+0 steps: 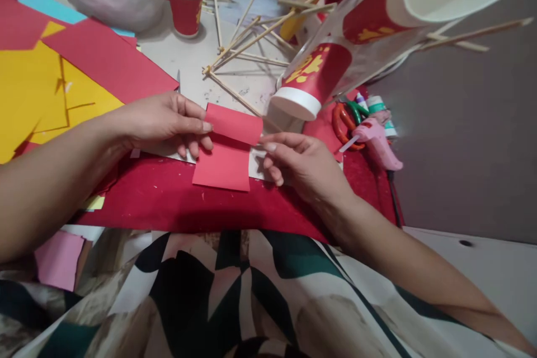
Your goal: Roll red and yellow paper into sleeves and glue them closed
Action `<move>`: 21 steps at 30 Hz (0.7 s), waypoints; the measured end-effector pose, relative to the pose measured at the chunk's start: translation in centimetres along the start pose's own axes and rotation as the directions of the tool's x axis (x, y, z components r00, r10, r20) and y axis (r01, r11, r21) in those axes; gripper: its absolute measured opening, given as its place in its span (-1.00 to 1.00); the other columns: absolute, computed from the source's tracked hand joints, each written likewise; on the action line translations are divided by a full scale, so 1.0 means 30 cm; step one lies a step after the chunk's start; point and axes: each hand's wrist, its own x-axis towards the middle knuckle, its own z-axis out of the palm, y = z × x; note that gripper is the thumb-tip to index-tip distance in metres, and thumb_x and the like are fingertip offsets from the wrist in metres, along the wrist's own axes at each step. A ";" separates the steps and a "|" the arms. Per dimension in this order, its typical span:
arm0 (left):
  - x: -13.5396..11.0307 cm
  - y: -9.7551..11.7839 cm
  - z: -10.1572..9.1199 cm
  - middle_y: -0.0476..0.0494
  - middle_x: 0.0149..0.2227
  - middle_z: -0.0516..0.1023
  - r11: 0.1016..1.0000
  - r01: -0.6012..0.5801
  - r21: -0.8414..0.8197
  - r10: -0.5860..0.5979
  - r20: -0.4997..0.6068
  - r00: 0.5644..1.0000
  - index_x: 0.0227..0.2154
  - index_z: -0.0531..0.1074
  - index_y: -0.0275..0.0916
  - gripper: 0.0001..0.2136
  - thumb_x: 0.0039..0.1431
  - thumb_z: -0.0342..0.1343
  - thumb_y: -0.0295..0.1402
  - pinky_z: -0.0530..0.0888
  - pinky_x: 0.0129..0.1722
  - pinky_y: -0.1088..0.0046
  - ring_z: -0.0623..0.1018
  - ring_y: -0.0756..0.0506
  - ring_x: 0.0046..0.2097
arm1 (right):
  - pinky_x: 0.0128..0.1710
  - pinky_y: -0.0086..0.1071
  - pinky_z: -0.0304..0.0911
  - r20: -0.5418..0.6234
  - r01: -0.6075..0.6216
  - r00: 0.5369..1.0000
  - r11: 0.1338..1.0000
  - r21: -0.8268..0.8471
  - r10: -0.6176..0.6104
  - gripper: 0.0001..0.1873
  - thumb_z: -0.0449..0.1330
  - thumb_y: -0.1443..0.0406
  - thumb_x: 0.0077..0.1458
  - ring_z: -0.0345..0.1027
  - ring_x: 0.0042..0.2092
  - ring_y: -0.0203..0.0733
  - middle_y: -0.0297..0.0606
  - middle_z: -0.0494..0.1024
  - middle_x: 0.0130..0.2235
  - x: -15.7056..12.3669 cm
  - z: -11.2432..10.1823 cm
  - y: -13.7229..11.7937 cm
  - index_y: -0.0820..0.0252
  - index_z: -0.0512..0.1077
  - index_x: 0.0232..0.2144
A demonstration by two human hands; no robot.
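White tabletop, one, bordered in front by red cloth. Framework of pale sticks, at least one. Hands, two: left hand pinching the left edge of red paper; right hand pinching its right corner. Paper between them, over the table's near edge: plain, matte, two panels, upper raised, lower shaded; folded or separate, cannot tell. Upright cup, one, red-and-white. Glue gun, one, pink.

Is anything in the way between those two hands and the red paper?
Nothing visible is: the left hand grips the red paper's left edge, and the right hand is at its right edge. The stick frame lies beyond the paper, not between.
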 end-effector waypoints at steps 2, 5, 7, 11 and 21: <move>0.008 -0.009 -0.006 -0.16 -0.54 0.60 1.000 -0.008 0.030 0.007 0.032 0.999 -0.50 0.60 -0.34 -0.83 0.17 0.22 -0.43 0.38 -0.62 0.64 0.53 0.03 -0.56 | -0.61 -0.45 0.20 0.040 0.095 0.995 0.965 -0.245 -0.088 -0.82 0.28 0.21 0.10 0.23 -0.61 -0.39 -0.37 0.49 -0.52 -0.018 -0.012 -0.001 0.20 0.54 -0.28; 0.021 -0.022 -0.016 -0.15 -0.56 0.58 0.996 -0.025 0.084 0.020 0.058 0.998 -0.53 0.61 -0.30 -0.82 0.13 0.28 -0.34 0.38 -0.64 0.63 0.53 0.02 -0.57 | -0.37 -0.35 0.36 0.265 0.410 0.912 0.698 -0.588 -0.312 -0.81 0.21 0.31 0.16 0.42 -0.37 -0.22 -0.24 0.54 -0.35 -0.046 -0.042 -0.002 0.15 0.54 -0.16; 0.026 -0.026 -0.021 -0.14 -0.58 0.57 0.994 -0.019 0.108 0.010 0.081 0.997 -0.52 0.62 -0.28 -0.81 0.13 0.28 -0.29 0.40 -0.63 0.64 0.52 0.02 -0.57 | -0.27 -0.31 0.39 0.460 0.577 0.817 0.503 -0.644 -0.348 -0.68 0.16 0.35 0.20 0.46 -0.24 -0.16 -0.16 0.54 -0.21 -0.056 -0.060 -0.001 0.11 0.47 0.01; 0.028 -0.027 -0.027 -0.16 -0.59 0.56 0.992 0.011 0.128 -0.021 0.081 0.997 -0.49 0.63 -0.27 -0.80 0.13 0.28 -0.24 0.42 -0.60 0.65 0.53 0.00 -0.53 | -0.36 -0.38 0.31 0.571 0.629 0.777 0.328 -0.704 -0.265 -0.65 0.08 0.30 0.28 0.43 -0.30 -0.20 -0.17 0.54 -0.17 -0.056 -0.052 0.005 0.03 0.42 0.09; 0.028 -0.024 -0.026 -0.15 -0.57 0.57 0.980 -0.045 0.192 0.025 0.105 0.994 -0.53 0.62 -0.22 -0.78 0.09 0.27 -0.20 0.41 -0.62 0.63 0.52 -0.01 -0.53 | -0.43 -0.40 0.29 0.312 0.584 0.801 0.550 -0.598 -0.512 -0.91 0.22 0.31 0.20 0.41 -0.41 -0.26 -0.28 0.56 -0.41 -0.028 0.000 0.032 0.07 0.55 -0.29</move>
